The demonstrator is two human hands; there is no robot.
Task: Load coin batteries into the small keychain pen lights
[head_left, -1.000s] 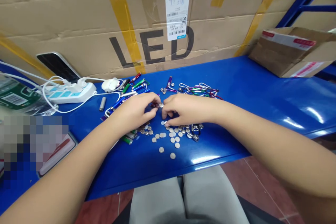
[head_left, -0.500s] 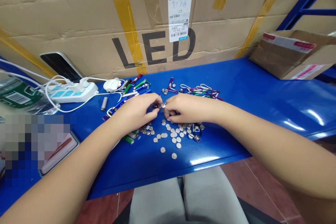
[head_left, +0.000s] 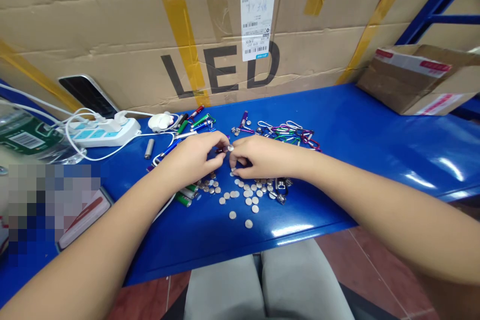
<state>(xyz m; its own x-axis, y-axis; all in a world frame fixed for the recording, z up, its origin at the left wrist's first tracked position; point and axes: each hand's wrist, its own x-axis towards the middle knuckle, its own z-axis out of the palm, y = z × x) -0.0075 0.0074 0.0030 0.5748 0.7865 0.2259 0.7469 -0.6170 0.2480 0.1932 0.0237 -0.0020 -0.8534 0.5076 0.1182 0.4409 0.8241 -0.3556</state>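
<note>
My left hand is closed in a pinch on a small dark red flashlight tube, its shiny end pointing toward my right hand. Close beside it, my right hand has its thumb and forefinger drawn together on a silver button cell at tabletop level. Several loose button cells lie scattered on the blue table in front of both hands. Green flashlight tubes lie partly hidden under my left wrist. Beyond my right hand is a heap of coloured carabiner clips.
A purple flashlight tube lies behind the hands. More coloured tubes are piled at the left, near a white power strip with cables. A phone lies at the left; an open carton stands at the right. A large cardboard box backs the table.
My right hand has moved slightly left and down, its fingertips closing on a button cell. The left hand still holds the tube and has barely shifted.
</note>
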